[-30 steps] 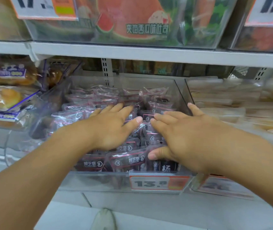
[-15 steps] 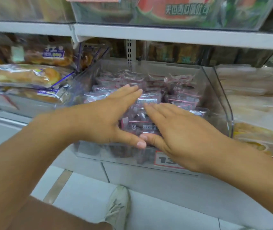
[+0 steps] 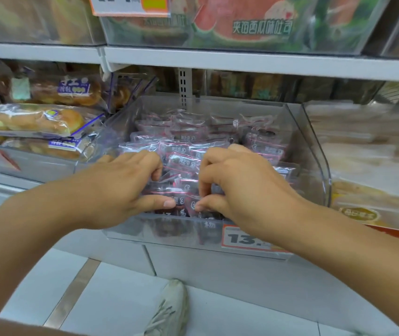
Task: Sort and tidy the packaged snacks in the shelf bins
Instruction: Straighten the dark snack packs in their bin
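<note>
A clear plastic bin (image 3: pixel 315 166) on the middle shelf holds several small dark snack packets (image 3: pixel 184 141) with pink-edged clear wrappers. Both hands are inside its front part. My left hand (image 3: pixel 123 185) has fingers curled down into the packets and its thumb stretched along the front row, gripping a bunch of them. My right hand (image 3: pixel 239 183) mirrors it, fingers curled over and thumb pinching packets near the front wall. The packets under both palms are hidden.
A price tag (image 3: pixel 244 238) reading 13 hangs on the bin front. Bagged bread rolls (image 3: pixel 31 120) fill the left bin, pale packaged cakes (image 3: pixel 368 151) the right one. Watermelon-print packs (image 3: pixel 242 18) sit on the shelf above. A white shoe (image 3: pixel 169 309) stands on the tiled floor.
Both hands went from lying flat with straight fingers on the packets to curling their fingers down around them. The view shifted slightly.
</note>
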